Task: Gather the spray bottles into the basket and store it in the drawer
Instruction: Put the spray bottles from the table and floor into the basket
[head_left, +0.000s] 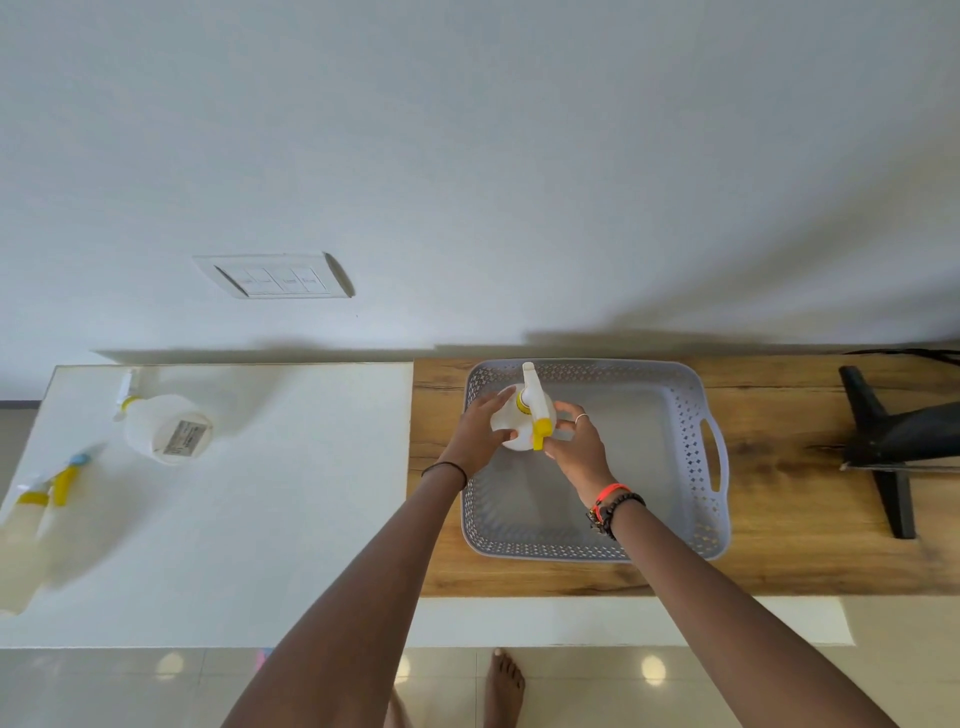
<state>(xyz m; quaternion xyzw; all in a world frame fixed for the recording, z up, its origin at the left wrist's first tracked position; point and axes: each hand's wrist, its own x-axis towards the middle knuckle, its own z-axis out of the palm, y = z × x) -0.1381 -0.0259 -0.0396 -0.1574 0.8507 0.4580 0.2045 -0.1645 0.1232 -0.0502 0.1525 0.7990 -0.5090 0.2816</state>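
Left of the basket (691, 415), two spray bottles (26, 530) at the white counter's edge are blurred and partly cut off by the frame. Right of the basket, a black stand (883, 441) runs out of view. The lying bottle's label (183, 439) is unreadable.

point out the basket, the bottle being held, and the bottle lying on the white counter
basket (714, 452), head view, on its right rim by the handle
held spray bottle (535, 402), head view, on its white sprayer head
lying spray bottle (156, 426), head view, on its white body

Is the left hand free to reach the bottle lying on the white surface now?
Probably not yet: the left hand and right hand both hold a spray bottle over the basket. The path to the lying bottle looks clear.
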